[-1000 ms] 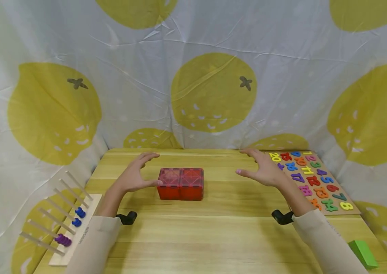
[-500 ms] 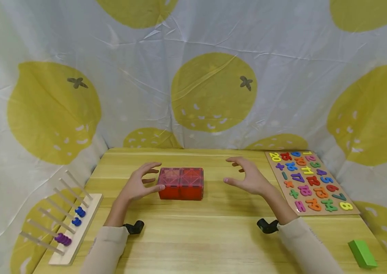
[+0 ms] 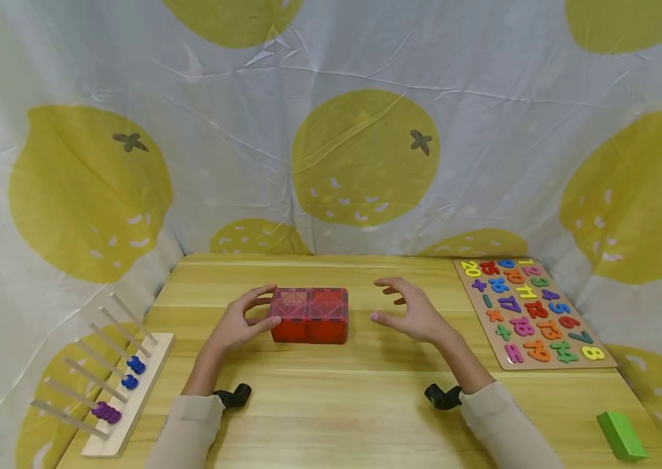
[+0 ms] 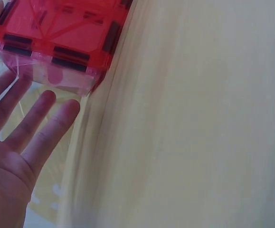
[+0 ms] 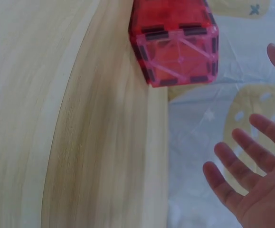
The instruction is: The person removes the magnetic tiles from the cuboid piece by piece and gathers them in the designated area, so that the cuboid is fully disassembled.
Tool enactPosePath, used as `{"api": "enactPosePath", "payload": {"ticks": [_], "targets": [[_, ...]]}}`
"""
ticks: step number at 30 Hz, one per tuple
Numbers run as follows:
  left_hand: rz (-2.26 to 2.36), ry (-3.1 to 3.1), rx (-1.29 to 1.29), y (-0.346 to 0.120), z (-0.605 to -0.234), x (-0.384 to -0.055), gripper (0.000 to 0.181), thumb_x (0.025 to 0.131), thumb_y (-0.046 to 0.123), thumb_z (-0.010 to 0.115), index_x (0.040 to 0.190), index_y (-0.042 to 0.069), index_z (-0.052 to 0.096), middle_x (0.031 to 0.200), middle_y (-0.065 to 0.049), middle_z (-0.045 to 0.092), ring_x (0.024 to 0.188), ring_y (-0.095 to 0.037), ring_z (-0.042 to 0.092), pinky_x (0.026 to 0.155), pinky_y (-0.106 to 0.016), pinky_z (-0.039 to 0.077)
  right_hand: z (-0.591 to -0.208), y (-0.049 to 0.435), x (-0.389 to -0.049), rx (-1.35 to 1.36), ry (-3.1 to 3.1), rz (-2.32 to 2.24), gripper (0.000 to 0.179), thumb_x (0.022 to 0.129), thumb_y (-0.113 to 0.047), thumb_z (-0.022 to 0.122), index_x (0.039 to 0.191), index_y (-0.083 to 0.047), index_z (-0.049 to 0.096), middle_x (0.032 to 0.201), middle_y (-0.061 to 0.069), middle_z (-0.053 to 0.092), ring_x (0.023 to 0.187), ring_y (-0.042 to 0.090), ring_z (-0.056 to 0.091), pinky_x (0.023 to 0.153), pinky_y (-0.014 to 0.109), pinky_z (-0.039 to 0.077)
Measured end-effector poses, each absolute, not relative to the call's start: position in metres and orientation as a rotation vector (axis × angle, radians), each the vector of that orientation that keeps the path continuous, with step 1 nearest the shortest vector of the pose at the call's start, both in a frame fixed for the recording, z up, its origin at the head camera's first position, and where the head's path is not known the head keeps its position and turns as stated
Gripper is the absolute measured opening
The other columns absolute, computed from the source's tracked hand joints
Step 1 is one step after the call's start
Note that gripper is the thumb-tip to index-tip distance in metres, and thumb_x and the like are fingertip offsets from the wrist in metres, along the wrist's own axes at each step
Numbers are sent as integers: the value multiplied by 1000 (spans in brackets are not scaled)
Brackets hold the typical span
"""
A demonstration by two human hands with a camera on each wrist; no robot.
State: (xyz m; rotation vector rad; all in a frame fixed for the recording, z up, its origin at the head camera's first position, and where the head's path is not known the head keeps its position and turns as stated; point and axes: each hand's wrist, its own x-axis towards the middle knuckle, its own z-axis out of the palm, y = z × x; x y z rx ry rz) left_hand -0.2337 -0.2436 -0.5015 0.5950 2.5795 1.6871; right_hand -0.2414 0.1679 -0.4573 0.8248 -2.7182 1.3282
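A red see-through box of magnetic tiles point(image 3: 327, 331), two squares long, stands on the wooden table in the head view. My left hand point(image 3: 241, 324) is at its left end, thumb tip right at the front corner and fingers by the far side. The left wrist view has these fingers point(image 4: 52, 135) spread and fairly straight beside the box's end point(image 4: 56, 35). To the right, apart from the box, my right hand point(image 3: 415, 314) is held with thumb and fingers spread and its palm facing the box. In the right wrist view, a gap separates the right fingers point(image 5: 239, 166) from the box point(image 5: 180, 57).
On the left stands a wooden peg abacus point(image 3: 131, 417) with blue and purple beads. A board of coloured numbers point(image 3: 591, 339) lies at the back right, and a green block point(image 3: 622, 435) near the right edge. Behind the table point(image 3: 342, 417) hangs a lemon-print curtain point(image 3: 219, 156).
The left hand has come in to the right, up to the box's left end. The right hand has moved left towards the box, which has stayed in place.
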Motion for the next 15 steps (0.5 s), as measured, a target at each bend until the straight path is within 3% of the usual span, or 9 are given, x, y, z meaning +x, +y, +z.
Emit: {"api": "enactPosePath", "payload": {"ticks": [11, 15], "targets": [[1794, 2536, 536, -239, -513, -234, 61, 100, 22, 69, 156, 13, 45, 158, -12, 47, 140, -43, 50, 93, -41, 60, -457, 150, -244, 867, -2685, 1356, 67, 88, -41, 80, 147, -23, 53, 146, 1, 57, 129, 30, 56, 102, 53, 52], [1879, 2477, 529, -237, -516, -233, 59, 102, 18, 66, 156, 12, 44, 160, -15, 44, 141, -46, 48, 92, -39, 61, -457, 140, -247, 882, -2670, 1371, 68, 88, -41, 80, 147, -22, 53, 147, 5, 56, 129, 32, 55, 102, 53, 52]]}}
